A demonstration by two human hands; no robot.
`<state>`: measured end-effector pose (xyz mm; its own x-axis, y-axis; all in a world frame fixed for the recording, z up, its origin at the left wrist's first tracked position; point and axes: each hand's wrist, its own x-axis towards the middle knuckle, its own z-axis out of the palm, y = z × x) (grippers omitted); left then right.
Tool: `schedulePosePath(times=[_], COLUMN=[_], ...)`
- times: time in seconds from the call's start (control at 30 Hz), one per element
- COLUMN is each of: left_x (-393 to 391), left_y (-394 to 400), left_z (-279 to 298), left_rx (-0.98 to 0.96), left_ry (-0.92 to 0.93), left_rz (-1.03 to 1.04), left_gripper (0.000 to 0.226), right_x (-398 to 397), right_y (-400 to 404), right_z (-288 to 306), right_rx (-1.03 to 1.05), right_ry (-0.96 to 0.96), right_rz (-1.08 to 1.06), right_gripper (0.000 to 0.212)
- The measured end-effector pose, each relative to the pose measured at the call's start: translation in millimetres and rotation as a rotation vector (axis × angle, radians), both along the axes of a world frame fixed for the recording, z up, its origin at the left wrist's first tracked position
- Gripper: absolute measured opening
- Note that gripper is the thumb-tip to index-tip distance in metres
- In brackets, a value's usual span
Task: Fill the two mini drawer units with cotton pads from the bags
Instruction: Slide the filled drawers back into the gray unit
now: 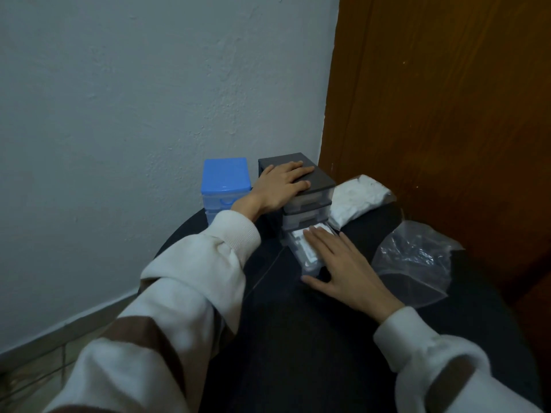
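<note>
Left hand (280, 186) lies flat, fingers spread wide, palm down on the lid of the dark grey plastic three-drawer mini unit (301, 186), at the far edge of the round black table (298, 338); it grips nothing, only braces. Bottom clear drawer (301, 251) of that unit is pulled out toward the near side and holds white cotton pads (298, 236). Right hand (343, 263) rests open and flat over the drawer, fingers on the pads, thumb along the drawer's near front edge; nothing is pinched in it.

Blue plastic mini drawer unit (225, 181) stands just left of the grey one, against the wall, drawers in. Full bag of white cotton pads (357, 198) lies just right of the grey unit. Crumpled clear plastic bag (417, 263), apparently empty, sits on the near right of the table.

Judgement: step in hand is pressing the pads level, then closing the bottom drawer. To do it well: keep the left hand's downward load so the light unit does not slide back; flatten the stack below the drawer rim so no pad snags on the frame above; push squarely on the front face.
</note>
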<state>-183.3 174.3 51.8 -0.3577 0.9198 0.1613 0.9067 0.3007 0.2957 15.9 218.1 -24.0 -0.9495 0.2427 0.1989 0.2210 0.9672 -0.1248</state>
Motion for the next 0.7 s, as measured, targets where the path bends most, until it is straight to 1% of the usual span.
schedulePosePath(times=[0.1,0.2,0.33,0.4,0.53,0.6,0.7], left_x=[0.4,0.6,0.1,0.6,1.3,1.3,1.4], left_y=[0.4,0.0,-0.4,-0.3,-0.5,-0.4,0.0], left_z=[-0.3,-0.1,0.4,0.6,1.2,1.1,0.5], left_rx=[0.002,0.001,-0.001,-0.006,-0.003,-0.006,-0.004], left_ry=[0.008,0.008,0.009,0.007,-0.005,0.003,0.0], left_rz=[-0.004,-0.003,-0.001,-0.003,0.001,-0.001,-0.001], left_gripper=[0.046,0.046,0.046,0.047,0.047,0.047,0.047], right_x=[10.1,3.9,-14.9,-21.3,-25.0,-26.7,-33.0], right_y=[2.9,5.8,13.1,13.4,7.8,8.2,12.4], right_z=[-1.0,-3.5,-6.3,-6.9,-8.6,-9.7,-9.5], right_rx=[0.033,0.027,0.055,0.072,0.043,0.029,-0.006], right_ry=[0.012,-0.018,0.014,0.084,0.311,0.344,0.338], right_rz=[-0.009,0.012,0.025,0.017,0.009,0.006,-0.015], right_gripper=[0.059,0.055,0.052,0.048,0.031,0.022,0.012])
